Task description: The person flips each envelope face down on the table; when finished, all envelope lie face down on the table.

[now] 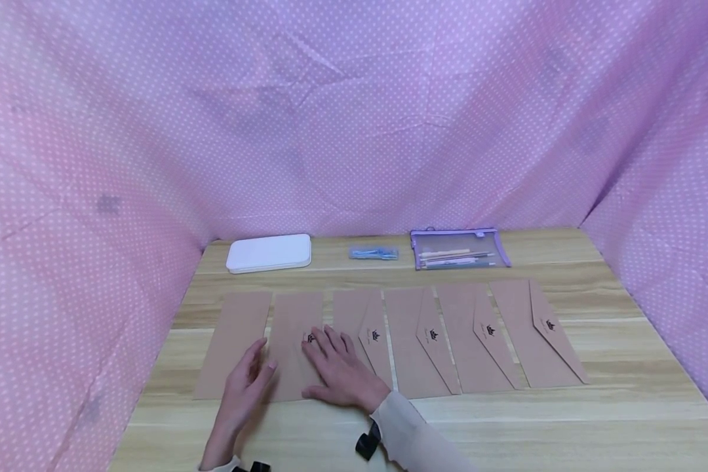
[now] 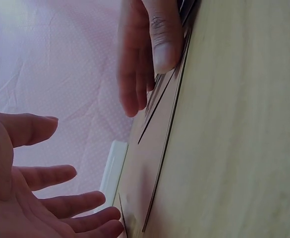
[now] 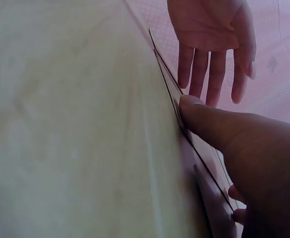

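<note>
Several brown paper envelopes lie side by side in a row, as the head view shows. My right hand (image 1: 342,372) rests with fingers spread over the second envelope from the left (image 1: 289,380), fingertips at its black crown print. Its thumb (image 3: 209,119) lies low along the envelope edges in the right wrist view. My left hand (image 1: 243,385) is held sideways between the leftmost envelope (image 1: 227,347) and the second, fingers loosely extended and holding nothing. The third envelope (image 1: 354,314), just right of my right hand, has a pointed flap with a crown print.
Behind the row are a white case (image 1: 269,253), a small clear box with blue items (image 1: 373,253) and a purple-edged mesh pouch (image 1: 457,246) with pens inside. More flapped envelopes (image 1: 522,347) lie to the right. Pink dotted cloth (image 1: 354,131) surrounds the wooden table (image 1: 602,419).
</note>
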Demonstrator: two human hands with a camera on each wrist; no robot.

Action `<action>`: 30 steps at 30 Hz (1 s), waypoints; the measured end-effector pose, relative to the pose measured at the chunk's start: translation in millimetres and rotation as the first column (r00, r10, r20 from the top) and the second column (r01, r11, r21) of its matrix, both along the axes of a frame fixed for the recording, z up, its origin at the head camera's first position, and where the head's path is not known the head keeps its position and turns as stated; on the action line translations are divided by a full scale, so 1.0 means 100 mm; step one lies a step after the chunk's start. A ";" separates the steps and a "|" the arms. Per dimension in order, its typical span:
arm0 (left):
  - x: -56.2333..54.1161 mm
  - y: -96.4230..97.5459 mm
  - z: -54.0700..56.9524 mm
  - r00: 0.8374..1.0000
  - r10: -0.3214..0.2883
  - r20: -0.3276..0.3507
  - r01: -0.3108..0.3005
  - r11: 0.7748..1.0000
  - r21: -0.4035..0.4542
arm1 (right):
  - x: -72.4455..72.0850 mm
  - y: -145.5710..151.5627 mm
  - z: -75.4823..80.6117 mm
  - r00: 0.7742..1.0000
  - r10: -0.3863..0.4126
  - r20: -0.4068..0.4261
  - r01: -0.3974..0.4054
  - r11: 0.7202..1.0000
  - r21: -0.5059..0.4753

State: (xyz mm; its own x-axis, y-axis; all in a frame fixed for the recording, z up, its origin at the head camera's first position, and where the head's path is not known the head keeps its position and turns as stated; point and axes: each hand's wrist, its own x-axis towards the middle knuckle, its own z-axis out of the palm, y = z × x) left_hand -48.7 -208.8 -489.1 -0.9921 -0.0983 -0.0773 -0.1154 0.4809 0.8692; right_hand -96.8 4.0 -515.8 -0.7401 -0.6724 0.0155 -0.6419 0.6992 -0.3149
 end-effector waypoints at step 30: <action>-0.05 -0.35 -0.06 0.989 -0.068 -0.129 0.146 0.453 0.880 | 0.00 0.00 -0.03 0.999 -0.006 0.033 0.003 0.996 0.091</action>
